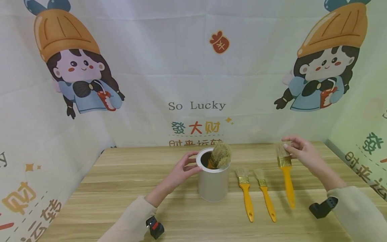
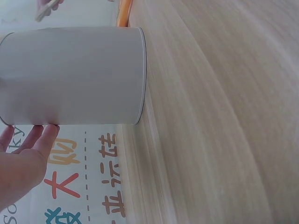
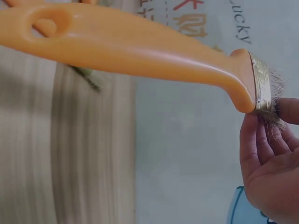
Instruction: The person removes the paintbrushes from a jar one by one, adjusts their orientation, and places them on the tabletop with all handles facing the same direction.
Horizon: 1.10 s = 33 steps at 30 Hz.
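Observation:
A pale grey can (image 1: 213,185) with a white rim stands upright. My left hand (image 1: 185,167) holds its upper left side, thumb at the front by the rim and fingers farther back; in the left wrist view, fingertips (image 2: 52,131) meet its wall. Inside leans a big brush with bushy bristles (image 1: 222,155) sticking up past the rim, its yellow handle mostly hidden. On the right, my right hand (image 1: 302,156) pinches the bristles of a wide paintbrush (image 1: 288,185), brass ferrule below the fingers and yellow-orange handle hanging downward.
Two smaller yellow-handled paintbrushes, a medium one (image 1: 247,201) and a narrow one (image 1: 267,202), lie side by side right of the can, bristles away from me. The wooden table (image 1: 127,201) ends at a printed cloth backdrop (image 1: 145,84).

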Motion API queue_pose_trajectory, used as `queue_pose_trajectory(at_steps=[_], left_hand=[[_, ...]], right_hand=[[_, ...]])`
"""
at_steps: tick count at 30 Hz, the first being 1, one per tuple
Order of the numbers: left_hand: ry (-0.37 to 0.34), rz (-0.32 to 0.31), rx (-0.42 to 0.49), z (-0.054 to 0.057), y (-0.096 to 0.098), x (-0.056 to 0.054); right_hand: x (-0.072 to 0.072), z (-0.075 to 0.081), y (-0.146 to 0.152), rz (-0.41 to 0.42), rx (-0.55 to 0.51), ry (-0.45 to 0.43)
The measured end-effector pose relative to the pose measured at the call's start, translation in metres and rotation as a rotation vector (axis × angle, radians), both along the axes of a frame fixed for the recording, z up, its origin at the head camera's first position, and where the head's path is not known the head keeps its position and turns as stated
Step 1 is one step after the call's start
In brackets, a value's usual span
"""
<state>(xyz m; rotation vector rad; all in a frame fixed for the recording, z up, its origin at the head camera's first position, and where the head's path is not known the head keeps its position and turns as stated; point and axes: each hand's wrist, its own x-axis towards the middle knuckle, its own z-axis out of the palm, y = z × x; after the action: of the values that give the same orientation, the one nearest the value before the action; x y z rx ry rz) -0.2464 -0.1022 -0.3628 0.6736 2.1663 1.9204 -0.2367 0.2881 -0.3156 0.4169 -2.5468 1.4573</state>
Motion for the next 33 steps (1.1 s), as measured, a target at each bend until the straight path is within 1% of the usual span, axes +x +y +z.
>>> queue_pose_trajectory(at_steps=[2,9,16,18,26,33], left_hand=[[-0.005,-0.004,-0.002,0.003,0.0,0.001],[0.0,-0.005,-0.017,0.02,0.002,0.015],[-0.005,-0.005,-0.004,0.021,0.002,0.016],[-0.007,-0.004,-0.006,0.021,0.002,0.016],[-0.002,-0.011,0.002,0.021,0.002,0.017],[-0.003,-0.007,-0.002,0.022,0.001,0.018]], right_hand=[[-0.002,-0.004,0.001,0.002,0.013,-0.037],[-0.007,-0.019,0.004,0.053,0.018,-0.113],[-0.012,-0.031,0.008,0.112,-0.015,-0.223],[-0.014,-0.034,0.01,0.118,-0.021,-0.24],[-0.021,-0.049,0.017,0.106,-0.02,-0.294],[-0.023,-0.058,0.02,0.076,-0.009,-0.323]])
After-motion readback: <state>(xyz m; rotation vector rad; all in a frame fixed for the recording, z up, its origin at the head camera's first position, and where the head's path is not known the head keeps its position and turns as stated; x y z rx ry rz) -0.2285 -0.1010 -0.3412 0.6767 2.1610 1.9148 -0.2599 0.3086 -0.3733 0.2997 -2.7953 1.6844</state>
